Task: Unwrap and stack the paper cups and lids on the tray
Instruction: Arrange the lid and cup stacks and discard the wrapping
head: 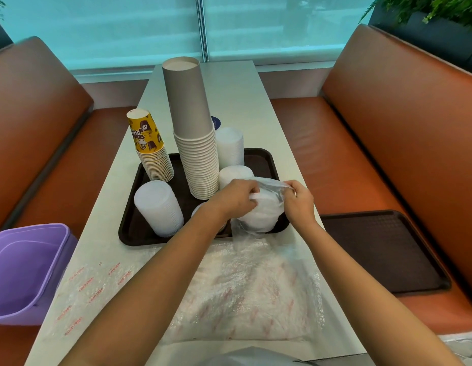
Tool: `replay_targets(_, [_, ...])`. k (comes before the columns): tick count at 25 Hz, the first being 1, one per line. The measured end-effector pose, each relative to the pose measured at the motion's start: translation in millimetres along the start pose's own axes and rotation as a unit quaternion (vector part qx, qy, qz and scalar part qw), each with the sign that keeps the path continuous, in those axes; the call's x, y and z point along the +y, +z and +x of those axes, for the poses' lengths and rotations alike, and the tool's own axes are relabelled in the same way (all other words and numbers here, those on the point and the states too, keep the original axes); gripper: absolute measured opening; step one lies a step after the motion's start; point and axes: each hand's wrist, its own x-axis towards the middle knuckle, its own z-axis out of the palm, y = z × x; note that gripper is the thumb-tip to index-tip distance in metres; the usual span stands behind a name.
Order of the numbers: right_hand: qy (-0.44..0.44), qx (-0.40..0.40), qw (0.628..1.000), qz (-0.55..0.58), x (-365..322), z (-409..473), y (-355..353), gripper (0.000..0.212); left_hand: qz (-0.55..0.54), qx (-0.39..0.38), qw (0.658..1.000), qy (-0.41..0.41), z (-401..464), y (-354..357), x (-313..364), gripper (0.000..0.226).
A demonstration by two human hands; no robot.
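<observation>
A dark brown tray [129, 231] on the white table carries a tall grey cup stack [192, 128], a shorter yellow printed cup stack [150, 149] and white lid stacks at the left [158, 207], the back [229, 146] and the middle [233, 173]. At the tray's front right corner stands another lid stack [263, 215], still inside a clear plastic sleeve [269, 184]. My left hand [234, 198] grips the top of this wrapped stack. My right hand [298, 202] pinches the sleeve's open edge just to the right of it.
Crumpled clear wrappers with red print [242, 286] cover the near table. A purple bin [26, 270] stands on the orange bench at the left. A second dark tray [385, 249] lies on the right bench [388, 154]. A window runs along the back.
</observation>
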Motion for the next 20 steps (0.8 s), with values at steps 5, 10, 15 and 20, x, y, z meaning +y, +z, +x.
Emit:
replay_targets(5, [0.005,0.028,0.999,0.036,-8,3,-8,0.031,-0.135,0.157,0.978,0.02,-25,-21,6,0.027])
replay_targets(10, [-0.025,-0.004,0.994,0.105,-17,0,-12,0.041,-0.175,0.396,0.902,-0.006,-50,-20,-12,0.024])
replay_targets(15, [-0.03,-0.021,0.989,0.144,-18,-3,-8,0.037,-0.06,0.348,0.934,-0.06,-53,21,-59,0.04])
replay_targets(20, [0.001,0.022,0.989,0.149,-15,-3,-6,0.043,0.043,0.24,0.968,-0.053,-48,50,-88,0.049])
